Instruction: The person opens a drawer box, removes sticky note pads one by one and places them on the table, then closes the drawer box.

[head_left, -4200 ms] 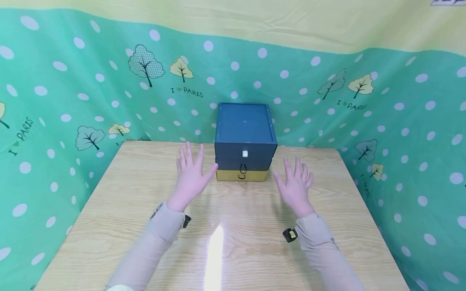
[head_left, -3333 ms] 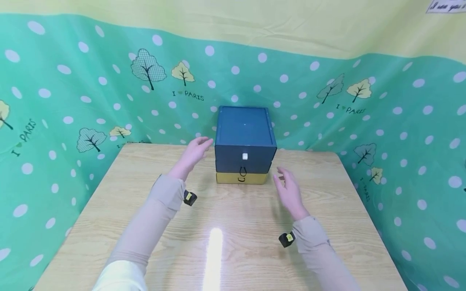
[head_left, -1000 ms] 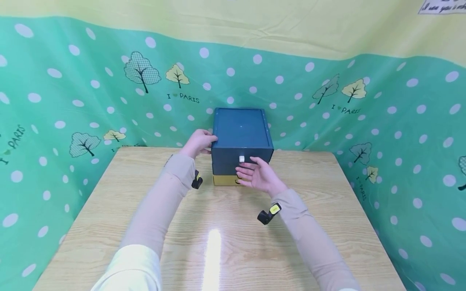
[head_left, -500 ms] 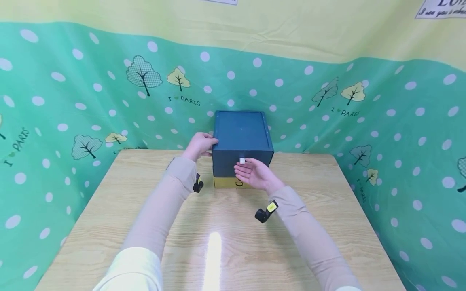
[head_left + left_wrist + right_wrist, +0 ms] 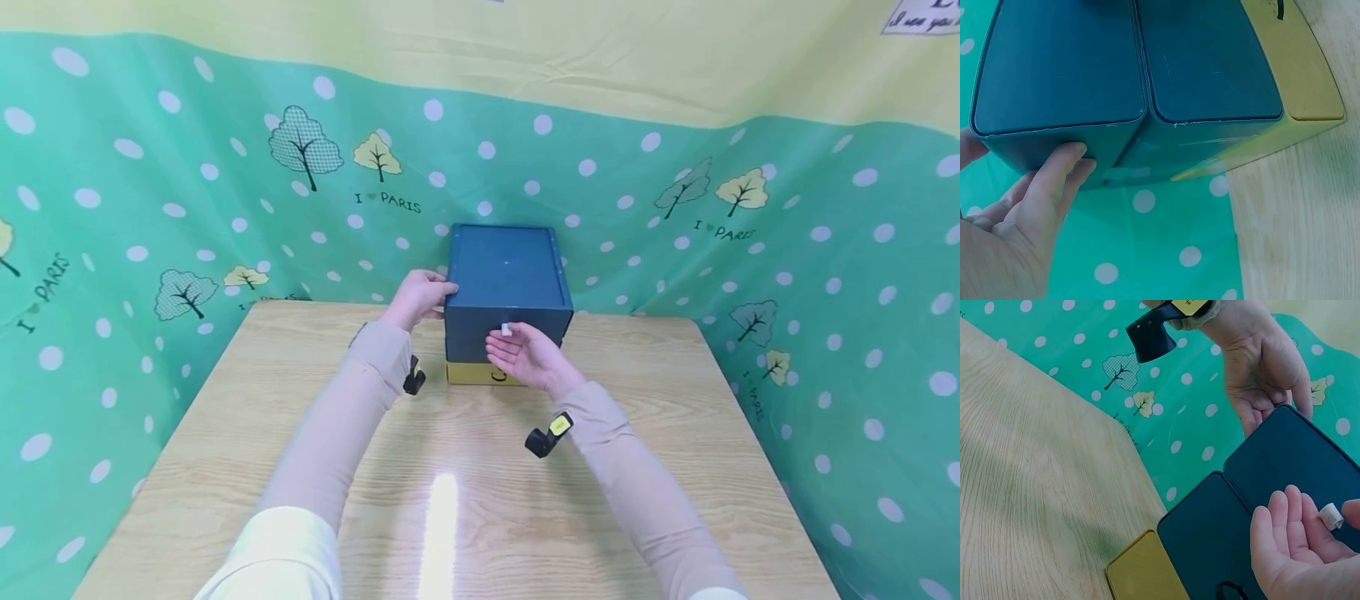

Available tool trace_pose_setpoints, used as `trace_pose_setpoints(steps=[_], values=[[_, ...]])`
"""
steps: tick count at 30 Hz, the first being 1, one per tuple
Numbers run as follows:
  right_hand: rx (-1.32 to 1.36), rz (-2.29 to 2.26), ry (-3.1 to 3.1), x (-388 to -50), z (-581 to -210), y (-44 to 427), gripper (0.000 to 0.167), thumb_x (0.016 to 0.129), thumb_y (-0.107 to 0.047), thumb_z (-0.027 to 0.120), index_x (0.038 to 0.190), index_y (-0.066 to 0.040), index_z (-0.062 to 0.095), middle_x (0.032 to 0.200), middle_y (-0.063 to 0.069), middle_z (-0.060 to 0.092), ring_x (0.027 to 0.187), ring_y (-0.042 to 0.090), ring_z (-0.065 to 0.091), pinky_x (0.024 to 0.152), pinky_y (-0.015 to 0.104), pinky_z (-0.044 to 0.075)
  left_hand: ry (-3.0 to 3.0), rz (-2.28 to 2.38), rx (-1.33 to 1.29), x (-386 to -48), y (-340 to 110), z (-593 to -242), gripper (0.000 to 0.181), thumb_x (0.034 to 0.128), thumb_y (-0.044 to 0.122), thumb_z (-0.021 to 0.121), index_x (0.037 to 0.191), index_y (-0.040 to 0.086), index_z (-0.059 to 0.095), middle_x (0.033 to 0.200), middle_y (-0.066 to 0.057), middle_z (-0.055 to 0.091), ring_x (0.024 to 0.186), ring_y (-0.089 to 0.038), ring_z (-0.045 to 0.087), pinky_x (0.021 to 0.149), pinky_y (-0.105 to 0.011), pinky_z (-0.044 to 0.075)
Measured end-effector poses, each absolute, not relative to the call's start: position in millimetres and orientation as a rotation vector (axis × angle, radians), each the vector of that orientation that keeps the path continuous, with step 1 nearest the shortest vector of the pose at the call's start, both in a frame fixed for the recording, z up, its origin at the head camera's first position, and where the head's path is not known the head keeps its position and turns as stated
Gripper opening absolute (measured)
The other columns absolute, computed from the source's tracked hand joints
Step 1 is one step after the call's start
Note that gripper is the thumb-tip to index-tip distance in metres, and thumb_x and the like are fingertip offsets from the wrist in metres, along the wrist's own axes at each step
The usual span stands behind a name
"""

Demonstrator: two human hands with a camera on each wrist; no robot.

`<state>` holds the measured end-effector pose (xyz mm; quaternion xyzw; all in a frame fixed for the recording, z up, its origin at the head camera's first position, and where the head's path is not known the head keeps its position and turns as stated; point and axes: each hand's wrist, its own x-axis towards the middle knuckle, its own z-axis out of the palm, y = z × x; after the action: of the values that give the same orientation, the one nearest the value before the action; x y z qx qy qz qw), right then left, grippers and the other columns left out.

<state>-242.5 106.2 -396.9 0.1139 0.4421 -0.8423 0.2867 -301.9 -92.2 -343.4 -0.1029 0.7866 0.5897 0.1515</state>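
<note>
A drawer box stands at the far edge of the table, with two dark blue drawers above a yellow drawer. All fronts look closed. My left hand grips the upper left side of the box, its thumb on the top edge and its fingers against the side wall. At the front, my right hand pinches the small white pull tab of the top drawer between thumb and index finger. Its other fingers extend, palm up, before the middle drawer, whose black loop shows below them.
The wooden table spreads out in front of the box. A green dotted curtain hangs close behind it and along both sides. Each wrist carries a small black camera.
Both hands came from spread above the table to the box. The left took hold of its left side; the right moved in to the white tab and closed thumb and finger on it.
</note>
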Motion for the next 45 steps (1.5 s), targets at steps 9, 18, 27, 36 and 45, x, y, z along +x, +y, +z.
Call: trace_pose_setpoints(steps=[9, 18, 27, 36, 45], values=[[0.340, -2.276, 1.160, -245.1, -395.7, 107.2, 0.027, 0.102, -0.022, 0.038, 0.097, -0.003, 0.057, 0.094, 0.008, 0.063, 0.111, 0.021, 0.052, 0.115, 0.035, 0.032, 2.265, 1.701, -0.292, -303.3, -91.6, -341.5, 0.046, 0.0938, 0.016, 0.059, 0.134, -0.002, 0.046, 0.132, -0.019, 0.053, 0.118, -0.031, 0.055, 0.093, -0.043, 0.054], [0.324, -2.281, 1.173, -244.4, -394.2, 108.1, 0.027, 0.102, -0.021, 0.038, 0.095, -0.004, 0.058, 0.093, 0.007, 0.064, 0.109, 0.020, 0.054, 0.112, 0.035, 0.036, 2.262, 1.721, -0.285, -303.0, -90.7, -341.3, 0.047, 0.0930, 0.016, 0.060, 0.134, -0.002, 0.047, 0.131, -0.018, 0.054, 0.117, -0.032, 0.055, 0.094, -0.043, 0.053], [0.342, -2.284, 1.158, -241.6, -398.7, 105.7, 0.026, 0.102, -0.020, 0.039, 0.095, -0.004, 0.058, 0.092, 0.007, 0.065, 0.107, 0.020, 0.056, 0.114, 0.036, 0.034, 2.252, 1.699, -0.309, -299.9, -93.6, -344.4, 0.046, 0.0934, 0.016, 0.060, 0.134, -0.001, 0.047, 0.131, -0.018, 0.054, 0.118, -0.031, 0.056, 0.093, -0.042, 0.054], [0.379, -2.305, 1.132, -238.7, -401.1, 105.5, 0.022, 0.100, -0.018, 0.042, 0.097, -0.003, 0.058, 0.097, 0.010, 0.064, 0.114, 0.024, 0.052, 0.114, 0.037, 0.034, 2.252, 1.730, -0.311, -300.5, -93.2, -346.4, 0.048, 0.0938, 0.015, 0.059, 0.136, -0.002, 0.044, 0.132, -0.019, 0.053, 0.117, -0.032, 0.056, 0.093, -0.044, 0.053], [0.349, -2.287, 1.173, -235.3, -399.7, 107.3, 0.024, 0.101, -0.019, 0.039, 0.097, -0.003, 0.056, 0.097, 0.009, 0.063, 0.119, 0.025, 0.050, 0.114, 0.037, 0.035, 2.237, 1.726, -0.319, -301.8, -94.0, -345.5, 0.049, 0.0934, 0.016, 0.060, 0.136, -0.001, 0.045, 0.130, -0.018, 0.054, 0.117, -0.031, 0.056, 0.092, -0.042, 0.054]])
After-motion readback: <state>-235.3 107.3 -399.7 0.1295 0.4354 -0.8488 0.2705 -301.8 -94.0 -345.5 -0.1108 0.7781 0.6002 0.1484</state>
